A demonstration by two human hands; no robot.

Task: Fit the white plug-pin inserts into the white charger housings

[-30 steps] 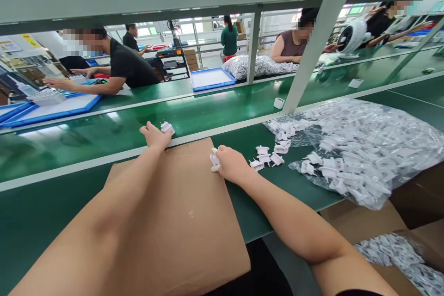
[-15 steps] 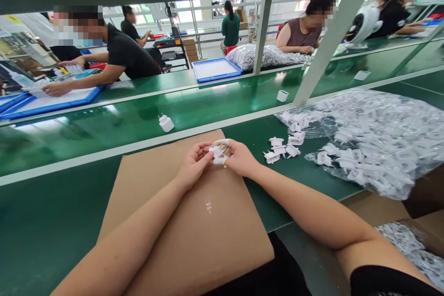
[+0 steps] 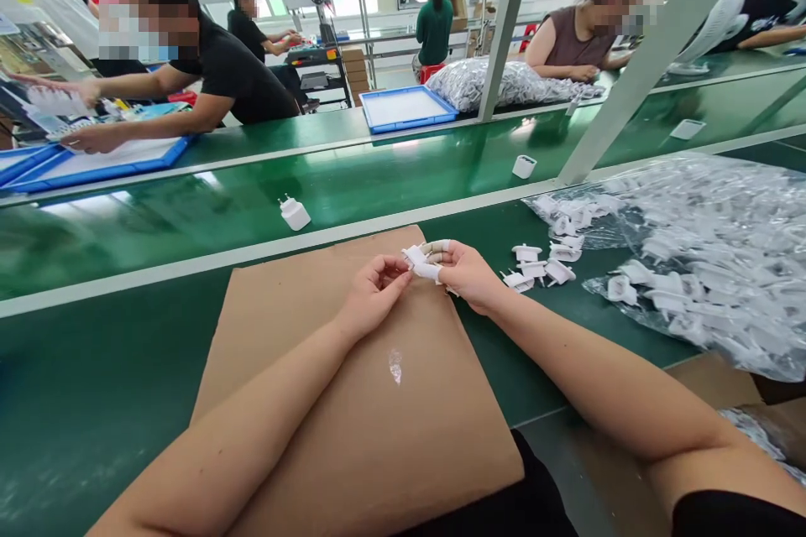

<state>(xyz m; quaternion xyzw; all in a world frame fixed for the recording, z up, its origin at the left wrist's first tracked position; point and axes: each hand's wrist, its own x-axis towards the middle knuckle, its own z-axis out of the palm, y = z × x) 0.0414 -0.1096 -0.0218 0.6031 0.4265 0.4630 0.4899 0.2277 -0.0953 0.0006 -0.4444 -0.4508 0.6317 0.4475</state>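
Over the far edge of a brown cardboard sheet, my two hands meet at a small white plug piece. My right hand pinches it from the right, white covers on its thumb and a fingertip. A small pale bit pokes out below this hand; what it belongs to is hidden. My left hand has its fingers curled, with thumb and fingertips closed at the piece's left end. Just right of my right hand lie several loose white plug pieces with metal pins.
A clear bag of white plug pieces lies at the right. On the green conveyor belt stand a white charger and white housings. A slanted metal post rises ahead. Co-workers sit across the belt beside a blue-rimmed tray.
My view has tilted down and shifted, so the scene sits differently. The white plug piece has turned between my fingers, and my left fingers have drawn back to its left end.
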